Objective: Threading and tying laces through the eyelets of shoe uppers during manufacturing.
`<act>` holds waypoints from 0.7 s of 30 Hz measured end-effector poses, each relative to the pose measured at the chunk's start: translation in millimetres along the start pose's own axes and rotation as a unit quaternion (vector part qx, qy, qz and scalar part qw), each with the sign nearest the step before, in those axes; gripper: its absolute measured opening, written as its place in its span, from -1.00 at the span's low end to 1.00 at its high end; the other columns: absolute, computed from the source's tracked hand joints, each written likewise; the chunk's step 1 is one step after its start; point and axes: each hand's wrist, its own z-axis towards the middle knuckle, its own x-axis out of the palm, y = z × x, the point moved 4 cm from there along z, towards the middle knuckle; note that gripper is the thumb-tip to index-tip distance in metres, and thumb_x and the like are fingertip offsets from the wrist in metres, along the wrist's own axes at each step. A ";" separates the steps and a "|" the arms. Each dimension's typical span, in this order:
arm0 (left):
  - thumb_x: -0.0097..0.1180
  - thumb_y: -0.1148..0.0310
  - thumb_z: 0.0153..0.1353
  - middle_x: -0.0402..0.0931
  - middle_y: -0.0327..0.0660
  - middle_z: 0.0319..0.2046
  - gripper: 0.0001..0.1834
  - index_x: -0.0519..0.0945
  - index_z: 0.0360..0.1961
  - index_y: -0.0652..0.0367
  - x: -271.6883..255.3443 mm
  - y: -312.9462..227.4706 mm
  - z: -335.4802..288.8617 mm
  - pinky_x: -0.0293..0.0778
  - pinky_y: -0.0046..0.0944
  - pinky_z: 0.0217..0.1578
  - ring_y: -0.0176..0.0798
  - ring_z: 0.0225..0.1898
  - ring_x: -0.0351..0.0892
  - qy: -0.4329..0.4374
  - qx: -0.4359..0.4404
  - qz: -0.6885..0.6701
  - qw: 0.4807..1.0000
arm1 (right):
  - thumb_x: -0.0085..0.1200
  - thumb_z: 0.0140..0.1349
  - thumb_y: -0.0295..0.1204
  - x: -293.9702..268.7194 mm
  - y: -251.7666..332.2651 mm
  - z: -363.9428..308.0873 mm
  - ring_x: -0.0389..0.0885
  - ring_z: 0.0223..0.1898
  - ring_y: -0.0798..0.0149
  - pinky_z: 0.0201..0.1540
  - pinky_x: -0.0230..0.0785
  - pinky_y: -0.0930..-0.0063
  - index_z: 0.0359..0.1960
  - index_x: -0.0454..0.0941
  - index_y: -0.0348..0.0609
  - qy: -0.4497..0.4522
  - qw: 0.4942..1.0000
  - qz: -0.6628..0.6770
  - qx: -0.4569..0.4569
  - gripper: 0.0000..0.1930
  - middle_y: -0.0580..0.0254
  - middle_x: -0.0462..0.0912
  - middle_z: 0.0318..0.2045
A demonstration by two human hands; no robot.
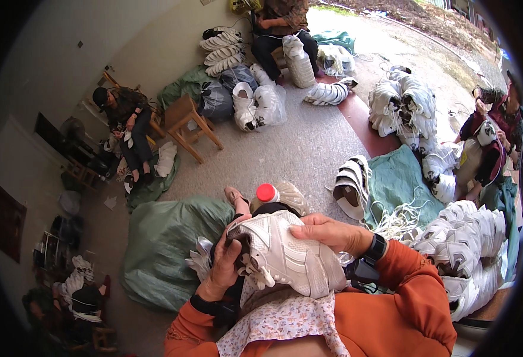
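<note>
Above my lap I hold a white shoe upper, its dark-lined opening turned toward the left and its laces hanging at the front. My left hand is closed on the opening's edge, the thumb in front. My right hand pinches the upper's far top side, with the thumb lying on it. Some of the fingers of both hands are hidden behind the upper. Just beyond it stands a container with a red lid, close to a pale shoe upper that is partly covered.
A full green sack rests at my left. On my right are white laces on green cloth, stacked uppers and a nested row of uppers. A wooden stool stands farther off. Several other people sit around the room.
</note>
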 end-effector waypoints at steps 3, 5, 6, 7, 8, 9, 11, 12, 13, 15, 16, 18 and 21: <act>0.01 -0.10 0.27 0.39 -0.12 0.11 -0.29 0.32 0.20 0.31 5.4 -12.0 5.1 0.20 -0.27 0.20 -0.28 0.15 0.34 0.019 0.023 -0.012 0.999 | -0.01 0.35 -0.13 -13.3 1.8 0.2 0.58 -0.28 0.54 -0.19 0.45 0.62 -0.04 0.54 -0.28 -0.055 0.998 -0.028 -0.022 -0.58 0.32 0.64 -0.22; -0.11 -0.16 0.29 0.42 -0.11 0.07 -0.28 0.35 0.16 0.32 7.3 -23.1 9.5 0.25 -0.27 0.16 -0.27 0.11 0.38 0.017 0.046 0.073 0.996 | -0.09 0.38 -0.13 -21.3 2.9 -0.6 0.56 -0.30 0.58 -0.22 0.43 0.64 -0.04 0.55 -0.27 -0.071 0.993 -0.088 -0.028 -0.58 0.34 0.63 -0.24; -0.22 -0.23 0.32 0.44 -0.09 0.03 -0.25 0.39 0.11 0.32 8.7 -28.9 12.2 0.31 -0.27 0.12 -0.26 0.07 0.43 0.021 0.071 0.155 0.985 | -0.09 0.38 -0.13 -23.1 2.0 2.2 0.56 -0.30 0.58 -0.22 0.43 0.64 -0.04 0.55 -0.27 -0.064 0.994 -0.086 -0.030 -0.58 0.34 0.63 -0.24; -0.40 -0.24 0.36 0.44 -0.08 0.03 -0.23 0.47 0.02 0.34 10.8 -33.7 16.0 0.31 -0.27 0.12 -0.24 0.07 0.43 0.035 0.097 0.221 0.970 | -0.09 0.38 -0.18 -22.2 -0.3 4.9 0.56 -0.28 0.55 -0.19 0.43 0.61 -0.03 0.54 -0.28 -0.029 0.996 -0.080 -0.025 -0.60 0.31 0.63 -0.23; -0.40 -0.24 0.36 0.44 -0.08 0.03 -0.23 0.47 0.02 0.34 12.1 -34.7 18.7 0.31 -0.27 0.12 -0.24 0.07 0.43 0.034 0.093 0.223 0.970 | -0.09 0.37 -0.22 -19.2 -3.5 7.5 0.57 -0.26 0.52 -0.16 0.44 0.57 -0.03 0.53 -0.29 0.021 0.997 -0.067 -0.022 -0.63 0.28 0.64 -0.22; -0.44 -0.23 0.36 0.44 -0.07 0.03 -0.22 0.48 0.00 0.35 13.1 -32.2 22.1 0.31 -0.26 0.12 -0.24 0.07 0.42 0.040 0.061 0.200 0.977 | -0.09 0.37 -0.22 -21.0 -6.8 9.4 0.57 -0.26 0.52 -0.16 0.44 0.57 -0.03 0.53 -0.29 0.009 0.997 -0.073 -0.018 -0.63 0.28 0.64 -0.22; -0.47 -0.30 0.33 0.42 -0.05 0.07 -0.16 0.44 0.06 0.35 13.4 -27.6 27.1 0.29 -0.25 0.15 -0.23 0.10 0.41 0.055 0.001 0.178 0.983 | -0.09 0.35 -0.30 -13.9 5.0 4.2 0.56 -0.20 0.44 -0.07 0.41 0.50 -0.01 0.49 -0.35 0.033 0.889 -0.370 -0.268 -0.65 0.22 0.64 -0.20; -0.47 -0.30 0.33 0.42 -0.05 0.07 -0.16 0.44 0.06 0.35 15.9 -23.3 25.7 0.29 -0.25 0.15 -0.23 0.10 0.41 0.061 -0.005 0.174 0.983 | -0.09 0.35 -0.30 -16.5 1.8 4.4 0.56 -0.20 0.44 -0.07 0.41 0.50 -0.01 0.49 -0.35 0.028 0.908 -0.339 -0.246 -0.65 0.22 0.64 -0.20; -0.38 -0.31 0.30 0.43 -0.06 0.06 -0.16 0.41 0.10 0.34 19.2 -13.9 23.2 0.28 -0.26 0.16 -0.24 0.09 0.42 0.068 -0.060 0.071 0.993 | -0.08 0.33 -0.34 -14.9 1.4 1.3 0.56 -0.18 0.40 -0.04 0.39 0.48 0.00 0.48 -0.37 0.029 0.867 -0.409 -0.283 -0.65 0.20 0.64 -0.19; -0.12 -0.42 0.12 0.37 -0.05 0.12 0.00 0.24 0.25 0.32 23.0 -0.9 17.5 0.22 -0.24 0.21 -0.22 0.14 0.38 0.101 -0.137 -0.031 0.985 | -0.11 0.36 -0.35 -14.7 -3.4 -4.0 0.57 -0.14 0.39 -0.01 0.37 0.52 0.01 0.47 -0.36 0.004 0.831 -0.478 -0.285 -0.67 0.20 0.64 -0.17; -0.12 -0.42 0.12 0.37 -0.05 0.12 0.00 0.24 0.25 0.32 21.6 1.9 15.6 0.22 -0.24 0.21 -0.22 0.14 0.38 0.101 -0.137 -0.032 0.985 | -0.11 0.36 -0.35 -16.6 -4.8 -3.8 0.57 -0.14 0.39 -0.01 0.37 0.52 0.01 0.47 -0.36 -0.001 0.854 -0.448 -0.265 -0.67 0.20 0.64 -0.17; 0.03 -0.40 0.04 0.28 -0.05 0.19 0.06 0.18 0.29 0.31 22.3 4.4 11.6 0.15 -0.21 0.25 -0.19 0.21 0.29 0.172 -0.118 0.002 0.978 | -0.14 0.41 -0.26 -28.5 -23.4 -0.2 0.58 -0.18 0.44 -0.08 0.42 0.56 0.00 0.49 -0.36 -0.052 0.992 -0.117 -0.009 -0.62 0.22 0.64 -0.18; 0.17 -0.29 -0.01 0.23 -0.06 0.23 0.07 0.14 0.31 0.31 16.4 8.6 9.6 0.09 -0.20 0.27 -0.19 0.26 0.22 0.178 -0.147 0.005 0.973 | -0.19 0.43 -0.13 -21.5 -29.5 -0.6 0.59 -0.24 0.50 -0.17 0.47 0.60 -0.02 0.50 -0.35 -0.027 0.992 0.124 0.025 -0.54 0.24 0.63 -0.19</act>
